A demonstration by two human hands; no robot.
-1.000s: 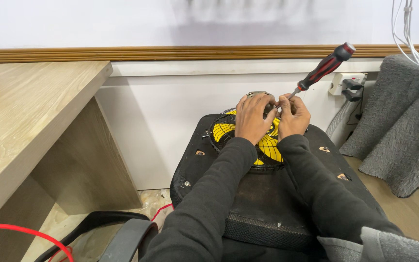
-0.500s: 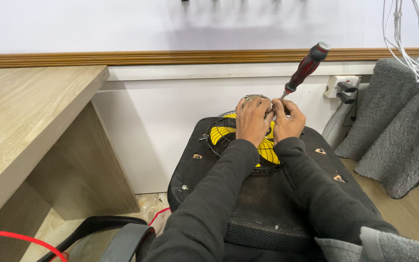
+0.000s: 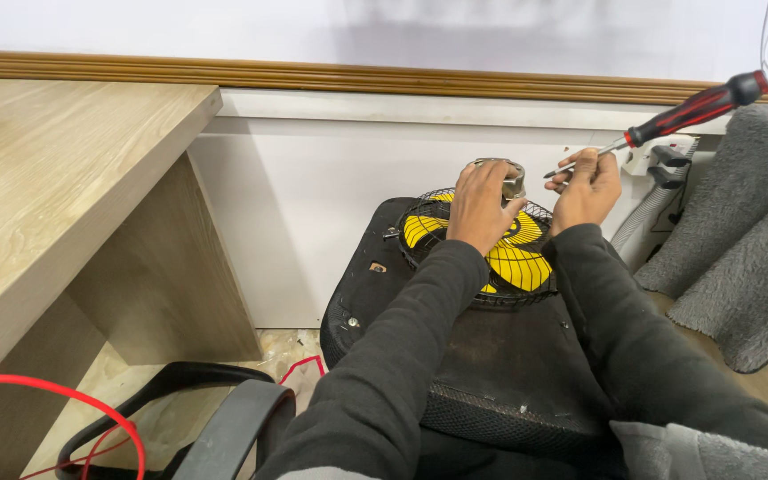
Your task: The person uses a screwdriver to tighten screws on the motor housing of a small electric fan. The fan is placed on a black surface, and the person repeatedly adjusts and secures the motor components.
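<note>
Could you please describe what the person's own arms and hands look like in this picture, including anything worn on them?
Both arms wear long, dark charcoal sleeves of soft knit fabric that end at the wrists. The left hand and the right hand are bare: no gloves, rings, watch or bracelets show. The fingers are uncovered too. At the bottom right edge, a lighter grey piece of clothing shows beneath the right sleeve.

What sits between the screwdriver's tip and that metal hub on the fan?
Nothing visible. The screwdriver in the right hand points at the metal hub, with only open air between; the left hand cups the hub's near side.
</note>
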